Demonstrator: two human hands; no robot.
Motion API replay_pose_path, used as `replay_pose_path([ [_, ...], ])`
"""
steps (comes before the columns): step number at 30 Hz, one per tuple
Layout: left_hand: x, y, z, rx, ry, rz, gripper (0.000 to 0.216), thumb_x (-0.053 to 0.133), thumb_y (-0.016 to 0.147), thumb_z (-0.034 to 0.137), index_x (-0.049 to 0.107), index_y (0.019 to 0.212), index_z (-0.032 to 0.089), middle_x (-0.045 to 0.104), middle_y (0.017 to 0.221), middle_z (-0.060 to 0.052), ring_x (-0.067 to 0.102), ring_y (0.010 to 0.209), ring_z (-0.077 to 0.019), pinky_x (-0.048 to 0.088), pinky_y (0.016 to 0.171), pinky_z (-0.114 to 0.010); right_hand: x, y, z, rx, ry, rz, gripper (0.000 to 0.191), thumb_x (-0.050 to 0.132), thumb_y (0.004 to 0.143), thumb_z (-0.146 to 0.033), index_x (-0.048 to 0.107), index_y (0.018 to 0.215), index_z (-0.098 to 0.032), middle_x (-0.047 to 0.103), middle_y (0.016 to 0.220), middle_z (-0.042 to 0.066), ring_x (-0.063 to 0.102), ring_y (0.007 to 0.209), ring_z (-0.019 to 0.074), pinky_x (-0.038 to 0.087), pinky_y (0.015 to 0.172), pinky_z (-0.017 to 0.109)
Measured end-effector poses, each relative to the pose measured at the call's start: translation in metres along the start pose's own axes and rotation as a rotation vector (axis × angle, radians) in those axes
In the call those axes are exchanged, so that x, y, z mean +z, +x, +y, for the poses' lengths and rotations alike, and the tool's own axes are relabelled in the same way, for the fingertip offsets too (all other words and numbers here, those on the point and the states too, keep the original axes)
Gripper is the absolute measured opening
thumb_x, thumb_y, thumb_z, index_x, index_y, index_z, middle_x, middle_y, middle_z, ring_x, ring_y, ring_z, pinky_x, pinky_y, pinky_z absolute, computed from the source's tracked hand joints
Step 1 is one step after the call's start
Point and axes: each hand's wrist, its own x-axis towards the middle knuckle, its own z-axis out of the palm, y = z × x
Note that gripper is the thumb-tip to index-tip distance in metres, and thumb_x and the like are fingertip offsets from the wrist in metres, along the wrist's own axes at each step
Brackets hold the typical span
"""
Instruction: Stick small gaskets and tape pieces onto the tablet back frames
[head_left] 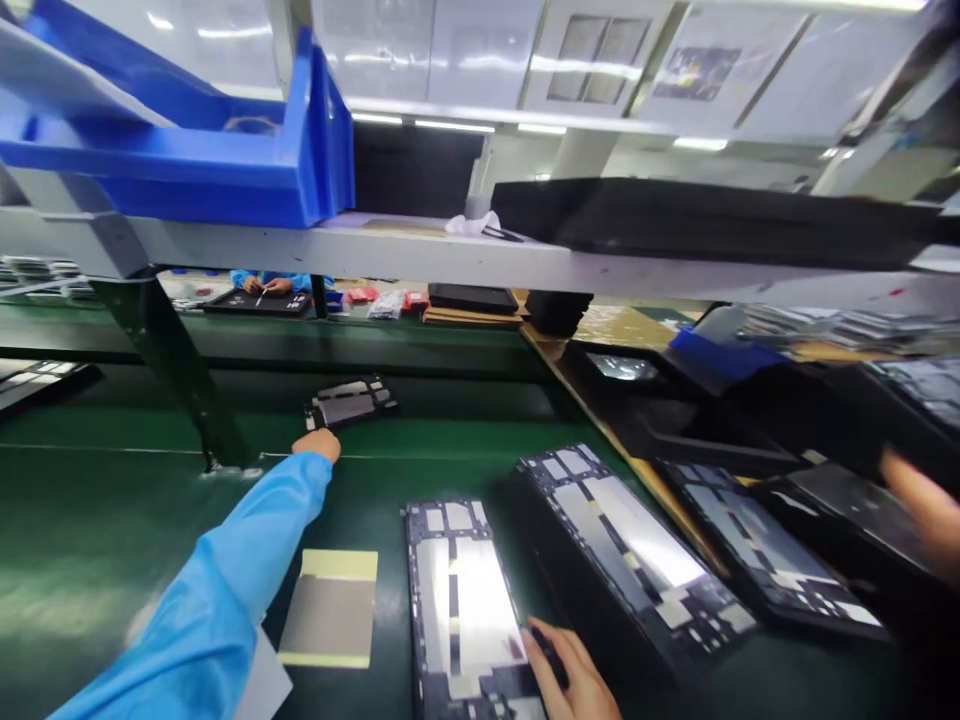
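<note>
My left hand (319,443), in a blue sleeve, reaches forward over the green surface and looks closed at the near-left end of an open-backed tablet (350,401); its fingertips are hidden. At the bottom, my right hand (574,675) has its fingers closed around a small black object (551,655) whose kind I cannot make out. It is beside the right edge of a second open-backed tablet (457,590) with silver battery cells. To the right, a third such tablet (622,545) lies slanted on a black block.
A yellow-edged grey sheet (330,608) lies left of the near tablet. Another tablet (765,540) and black trays (675,410) are on the right, near a blurred hand (926,510). Overhead, a shelf (420,255) holds a blue bin (187,165). A co-worker's hands (266,286) appear beyond.
</note>
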Motion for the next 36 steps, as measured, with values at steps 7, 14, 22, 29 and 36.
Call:
replay_pose_path([
  [7, 0.031, -0.109, -0.029, 0.252, 0.049, -0.218, 0.038, 0.051, 0.100, 0.030, 0.059, 0.135, 0.021, 0.064, 0.135, -0.008, 0.059, 0.127, -0.0223, 0.045, 0.112, -0.036, 0.004, 0.012, 0.015, -0.084, 0.064, -0.044, 0.020, 0.069, 0.084, -0.054, 0.079, 0.085, -0.037, 0.078, 0.084, 0.009, 0.077, 0.082, 0.0297, 0.061, 0.069, 0.040],
  [14, 0.127, -0.273, -0.051, 0.613, -0.390, -0.226, 0.061, 0.050, 0.098, 0.036, 0.029, 0.156, 0.036, 0.047, 0.155, -0.002, 0.052, 0.137, -0.0265, 0.050, 0.110, -0.043, 0.007, 0.004, -0.018, -0.081, -0.182, -0.100, 0.037, 0.050, 0.096, -0.049, 0.075, 0.095, -0.021, 0.074, 0.093, 0.011, 0.074, 0.089, 0.0299, 0.058, 0.076, 0.040],
  [22, 0.158, -0.265, -0.066, 0.609, -0.351, -0.015, 0.076, 0.078, 0.077, 0.012, 0.049, 0.144, 0.031, 0.032, 0.162, -0.015, 0.041, 0.144, -0.0357, 0.045, 0.111, -0.054, 0.037, 0.017, -0.049, -0.151, -0.209, -0.219, 0.040, 0.049, 0.095, -0.043, 0.070, 0.114, -0.016, 0.065, 0.099, 0.014, 0.067, 0.097, 0.0301, 0.054, 0.089, 0.043],
  [29, 0.152, -0.275, -0.056, 0.671, -0.199, 0.208, 0.067, 0.072, 0.084, 0.015, 0.048, 0.146, 0.026, 0.035, 0.160, -0.018, 0.047, 0.141, -0.0335, 0.053, 0.106, -0.047, 0.036, 0.024, -0.106, -0.188, 0.141, -0.053, 0.041, 0.044, 0.099, -0.049, 0.070, 0.088, -0.019, 0.060, 0.109, 0.011, 0.061, 0.104, 0.0254, 0.051, 0.093, 0.040],
  [36, 0.133, -0.267, -0.093, 0.459, 0.037, 0.475, 0.044, 0.058, 0.094, 0.023, 0.055, 0.137, 0.015, 0.051, 0.148, -0.019, 0.050, 0.136, -0.0364, 0.051, 0.106, -0.053, 0.128, 0.059, -0.165, 0.027, 0.503, -0.893, 0.047, 0.063, 0.084, -0.065, 0.064, 0.083, -0.018, 0.065, 0.077, 0.002, 0.066, 0.068, 0.0153, 0.055, 0.068, 0.029],
])
